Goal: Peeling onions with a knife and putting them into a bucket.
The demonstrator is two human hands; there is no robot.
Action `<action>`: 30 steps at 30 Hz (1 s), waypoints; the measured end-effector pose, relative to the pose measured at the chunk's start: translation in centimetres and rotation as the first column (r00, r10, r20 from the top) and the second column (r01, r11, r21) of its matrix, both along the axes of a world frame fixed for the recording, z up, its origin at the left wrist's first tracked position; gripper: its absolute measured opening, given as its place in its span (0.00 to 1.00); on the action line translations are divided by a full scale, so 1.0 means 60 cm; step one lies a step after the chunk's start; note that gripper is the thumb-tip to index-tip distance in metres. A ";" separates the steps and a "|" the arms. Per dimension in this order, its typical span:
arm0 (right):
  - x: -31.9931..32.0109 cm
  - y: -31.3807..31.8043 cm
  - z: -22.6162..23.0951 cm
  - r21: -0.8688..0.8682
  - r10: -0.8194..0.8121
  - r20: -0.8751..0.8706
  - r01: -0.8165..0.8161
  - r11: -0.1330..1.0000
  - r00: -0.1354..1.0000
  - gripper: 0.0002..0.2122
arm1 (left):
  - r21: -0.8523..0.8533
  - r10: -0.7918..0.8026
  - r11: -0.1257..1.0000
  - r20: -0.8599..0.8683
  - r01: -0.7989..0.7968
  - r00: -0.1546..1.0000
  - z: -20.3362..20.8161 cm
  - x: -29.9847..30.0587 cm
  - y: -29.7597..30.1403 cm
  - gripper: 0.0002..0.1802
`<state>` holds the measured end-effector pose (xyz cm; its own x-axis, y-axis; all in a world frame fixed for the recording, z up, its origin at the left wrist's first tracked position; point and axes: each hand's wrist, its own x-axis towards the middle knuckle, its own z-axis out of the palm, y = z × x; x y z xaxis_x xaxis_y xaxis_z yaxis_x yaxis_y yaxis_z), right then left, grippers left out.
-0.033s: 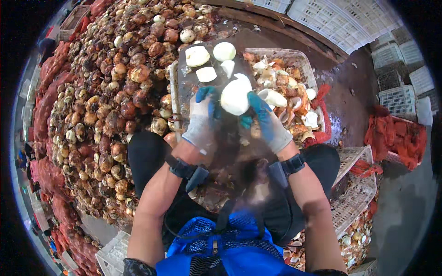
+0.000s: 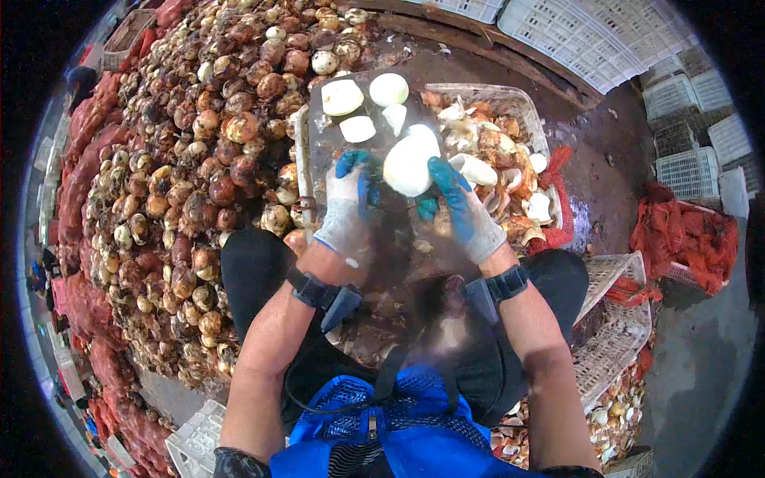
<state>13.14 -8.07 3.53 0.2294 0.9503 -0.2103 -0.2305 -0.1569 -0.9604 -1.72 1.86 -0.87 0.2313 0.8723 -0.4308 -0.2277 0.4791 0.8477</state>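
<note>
A large peeled white onion (image 2: 409, 167) is above the dark board (image 2: 386, 215), its right edge against the gloved fingers of my right hand (image 2: 464, 209), which are curled onto it. My left hand (image 2: 347, 195), in a grey glove with blue-green fingertips, is closed at the board's left side, apart from the onion; what it grips, if anything, is hidden. Farther up the board lie a round peeled onion (image 2: 389, 89), two cut white onion pieces (image 2: 342, 97) (image 2: 357, 129) and a curved onion layer (image 2: 394, 119).
A big heap of unpeeled onions (image 2: 183, 199) rises on the left. Right of the board, a pale crate (image 2: 530, 107) holds skins and onion scraps (image 2: 494, 151). White crates (image 2: 590, 40) stack at the back, with red mesh bags (image 2: 685, 235) at far right. Another crate (image 2: 613, 358) stands beside my right knee.
The large peeled onion has shifted very slightly to the right at my right fingers. Both hands stay almost in place.
</note>
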 end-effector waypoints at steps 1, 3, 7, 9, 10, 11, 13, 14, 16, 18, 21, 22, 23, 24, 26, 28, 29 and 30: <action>0.005 -0.004 0.009 0.159 0.014 0.555 -0.122 0.980 0.832 0.19 | -0.025 0.034 0.999 0.028 -0.033 0.999 0.016 0.002 -0.003 0.06; 0.014 0.032 -0.035 0.092 -0.010 0.227 -0.011 0.996 0.974 0.20 | -0.002 -0.007 1.000 0.000 0.007 1.000 0.010 -0.006 0.006 0.06; -0.002 0.057 -0.048 0.208 -0.045 0.226 -0.003 0.978 0.973 0.23 | 0.024 -0.091 0.996 0.035 0.090 0.995 0.008 -0.002 -0.003 0.08; 0.001 0.064 -0.055 -0.084 0.037 -0.034 -0.040 0.996 0.999 0.24 | 0.026 -0.112 0.994 0.180 0.110 0.977 0.003 -0.001 -0.007 0.12; -0.002 0.060 -0.056 -0.082 0.048 -0.030 -0.050 0.995 0.998 0.24 | 0.028 -0.102 0.995 0.183 0.098 0.978 0.008 -0.003 -0.005 0.12; -0.007 0.054 -0.059 0.032 0.031 0.229 -0.039 0.999 0.973 0.24 | 0.001 -0.041 0.999 0.226 0.042 0.973 0.013 -0.006 -0.003 0.13; 0.004 0.053 -0.096 0.377 -0.212 0.650 -0.068 0.924 0.730 0.23 | -0.026 0.020 1.000 0.277 -0.014 0.961 0.019 -0.005 0.002 0.14; 0.010 0.057 -0.108 0.378 -0.207 0.653 -0.076 0.923 0.729 0.23 | -0.052 0.028 0.999 0.325 -0.012 0.945 0.014 -0.009 0.006 0.15; 0.021 0.063 -0.119 0.072 -0.077 0.324 0.057 0.996 0.943 0.23 | -0.079 0.046 0.997 0.372 -0.018 0.927 0.006 -0.014 0.010 0.17; 0.026 0.052 -0.121 0.363 -0.239 0.789 -0.117 0.924 0.566 0.21 | -0.032 0.032 0.999 0.298 -0.024 0.954 -0.003 -0.016 0.011 0.18; 0.053 0.052 -0.124 0.003 -0.105 0.402 0.113 0.994 0.910 0.18 | -0.051 0.002 0.999 0.319 0.016 0.948 -0.017 -0.028 0.012 0.17; 0.076 0.045 -0.127 0.002 -0.110 0.472 0.124 0.992 0.875 0.17 | -0.052 0.010 0.999 0.317 0.007 0.948 -0.025 -0.029 0.012 0.17; 0.129 0.038 -0.146 0.071 -0.216 0.219 0.206 0.976 0.951 0.17 | -0.068 0.013 0.998 0.354 0.012 0.935 -0.029 -0.019 0.011 0.15; 0.164 0.039 -0.166 0.114 -0.291 -0.059 0.296 0.948 0.955 0.17 | -0.083 0.020 0.996 0.386 0.013 0.922 -0.031 -0.012 0.010 0.14; 0.124 0.052 -0.123 0.212 -0.529 0.331 0.485 0.849 0.781 0.14 | -0.023 0.054 0.998 0.155 -0.051 0.986 -0.027 -0.019 0.007 0.13; 0.078 0.051 -0.071 0.254 -0.482 0.191 0.432 0.866 0.855 0.19 | 0.065 0.137 0.988 0.019 -0.138 0.990 -0.041 -0.019 0.004 0.12; 0.092 0.051 -0.073 0.215 -0.399 0.199 0.357 0.909 0.895 0.22 | 0.180 0.111 0.979 -0.058 -0.099 0.992 -0.022 -0.010 0.000 0.11; 0.078 0.047 -0.076 0.225 -0.304 0.278 0.246 0.943 0.911 0.23 | 0.294 0.114 0.954 -0.150 -0.066 0.982 0.006 -0.014 -0.001 0.10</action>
